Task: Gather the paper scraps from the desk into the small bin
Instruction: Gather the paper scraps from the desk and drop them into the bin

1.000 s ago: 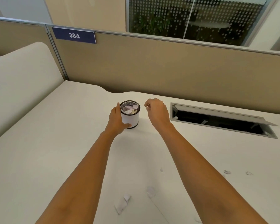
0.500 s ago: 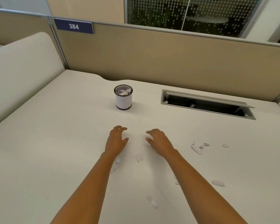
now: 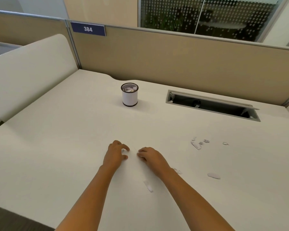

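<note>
While curled hands rest, cylindrical mesh-rimmed bin, torn scraps

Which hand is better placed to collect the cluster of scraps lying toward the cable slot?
Right. The right hand is on the same side as the cluster of scraps; the left hand would have to cross over it. Both are away from the bin.

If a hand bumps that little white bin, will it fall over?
Probably easily. The small bin stands taller than it is wide, so it may tip. It holds only paper scraps, so it is likely light and might slide on the smooth desk.
</note>
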Action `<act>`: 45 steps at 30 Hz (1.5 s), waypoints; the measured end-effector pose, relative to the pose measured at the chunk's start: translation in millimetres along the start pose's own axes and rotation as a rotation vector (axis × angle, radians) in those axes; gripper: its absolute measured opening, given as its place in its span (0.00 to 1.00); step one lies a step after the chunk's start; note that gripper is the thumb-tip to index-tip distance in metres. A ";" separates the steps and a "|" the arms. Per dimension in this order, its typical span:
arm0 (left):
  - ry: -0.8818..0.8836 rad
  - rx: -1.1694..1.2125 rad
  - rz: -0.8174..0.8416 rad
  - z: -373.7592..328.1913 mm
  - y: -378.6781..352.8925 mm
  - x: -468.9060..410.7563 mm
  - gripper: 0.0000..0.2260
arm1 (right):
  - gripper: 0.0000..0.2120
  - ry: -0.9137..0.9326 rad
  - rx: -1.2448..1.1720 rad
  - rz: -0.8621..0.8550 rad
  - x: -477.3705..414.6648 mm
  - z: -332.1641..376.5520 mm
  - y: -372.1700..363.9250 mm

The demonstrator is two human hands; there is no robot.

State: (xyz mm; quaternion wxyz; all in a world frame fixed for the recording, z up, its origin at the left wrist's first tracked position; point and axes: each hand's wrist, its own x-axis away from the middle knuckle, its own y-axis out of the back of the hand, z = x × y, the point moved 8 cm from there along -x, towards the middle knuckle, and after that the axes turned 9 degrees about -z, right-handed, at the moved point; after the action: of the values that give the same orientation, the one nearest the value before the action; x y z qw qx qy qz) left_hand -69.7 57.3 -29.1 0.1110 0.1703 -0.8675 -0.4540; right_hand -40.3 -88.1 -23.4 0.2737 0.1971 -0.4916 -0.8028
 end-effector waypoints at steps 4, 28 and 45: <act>0.141 0.073 -0.048 2.7 2.0 4.4 0.08 | 0.13 -0.089 -0.122 -0.110 4.1 -4.9 11.3; -0.414 0.017 0.589 -77.6 -57.6 68.2 0.15 | 0.15 -0.197 -0.140 0.061 68.9 -89.6 50.7; -0.358 0.055 0.229 -70.4 -45.4 51.1 0.03 | 0.08 -0.240 -0.181 -0.090 52.6 -78.1 55.3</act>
State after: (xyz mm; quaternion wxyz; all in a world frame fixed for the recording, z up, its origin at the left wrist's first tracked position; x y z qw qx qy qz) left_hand -83.3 -39.9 -25.0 0.0015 -0.0098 -0.8991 -0.4376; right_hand -21.6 -195.0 -10.5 0.1934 0.0962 -0.4372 -0.8731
